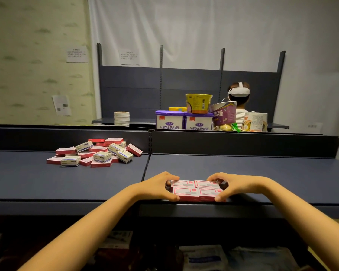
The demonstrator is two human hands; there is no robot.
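A neat block of several small red-and-white boxes (197, 189) lies flat at the front edge of the dark blue shelf (262, 177). My left hand (160, 185) grips the block's left side, thumb at the front and fingers curled round the back. My right hand (229, 185) grips its right side the same way. A loose heap of more small boxes (95, 152), some red-and-white and some white with blue, sits on the left shelf panel.
Beyond the shelf's back wall stand two purple-lidded tubs (184, 120), stacked noodle bowls (199, 103), a stack of white tins (121, 118) and a person wearing a headset (239, 94). Packaged goods lie on the lower level below the shelf (204, 257).
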